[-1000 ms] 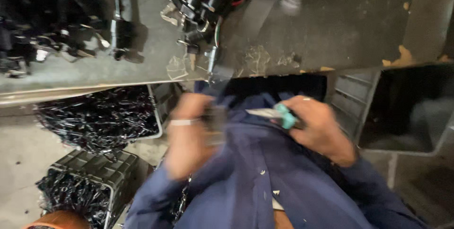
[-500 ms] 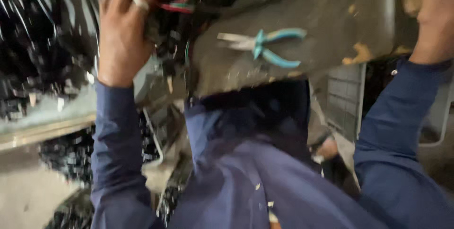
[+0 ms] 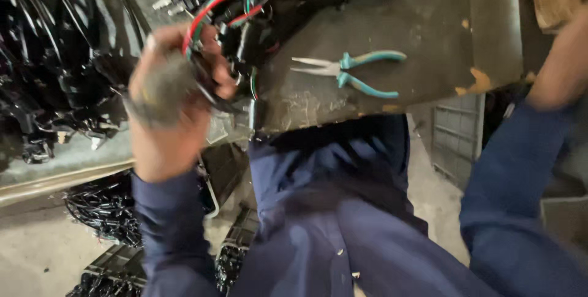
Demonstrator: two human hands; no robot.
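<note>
I saw the left hand (image 3: pixel 168 98) closed on a wire harness (image 3: pixel 236 24); right hand's grip unclear, cropped at the frame edge; teal-handled pliers (image 3: pixel 352 71) lay on the workbench (image 3: pixel 429 21).

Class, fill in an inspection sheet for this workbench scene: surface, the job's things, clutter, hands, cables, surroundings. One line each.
Surface: worn dark workbench, scratched, chipped at its near edge.
Job's things: bundle of wires, red, green and black, with black connectors, gripped at the bench edge.
Clutter: teal-handled pliers lying flat on the bench, apart from the bundle.
Hands: left hand closed on the wires, blurred; right hand out of frame, only the right forearm and blue sleeve show.
Cables: heaps of black cable assemblies on the bench at left.
Surroundings: crates of black cables on the floor below; grey slatted crate by the person's right side.
</note>
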